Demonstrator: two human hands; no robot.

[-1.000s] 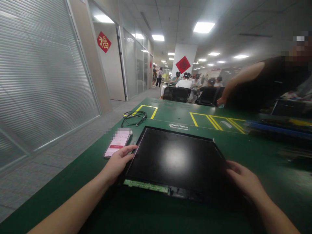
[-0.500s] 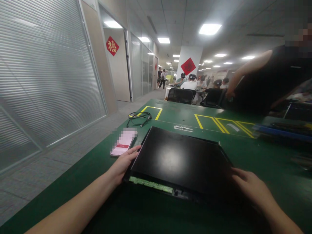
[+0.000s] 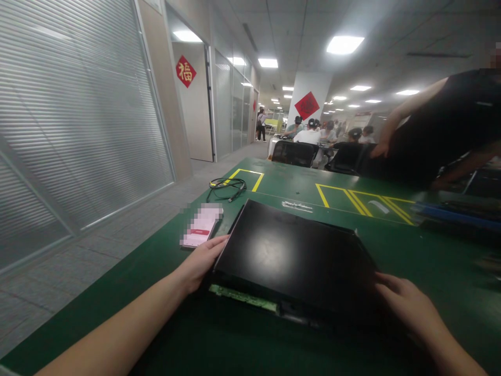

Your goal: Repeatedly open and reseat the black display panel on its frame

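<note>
A black, glossy display panel (image 3: 301, 256) lies in front of me, with a thin frame around it and a ceiling light mirrored in its face. Along its near edge a green circuit strip (image 3: 245, 298) shows. My left hand (image 3: 203, 258) grips the panel's left edge, its fingers partly hidden behind that side. On the right edge my right hand (image 3: 405, 297) is closed, with the fingertips at the border and under it. What lies beneath the panel is hidden.
Left of the panel lies a phone (image 3: 201, 227) with a lit screen; beyond it a coiled black cable (image 3: 227, 188). Yellow tape (image 3: 324, 196) and white strips (image 3: 297, 207) mark the green table (image 3: 129, 292). A blue tray (image 3: 450, 211) sits at right, near a person in black (image 3: 442, 125).
The view has shifted slightly. The panel's near edge looks a little more raised over the green strip, both hands still on it. The person in black has moved an arm.
</note>
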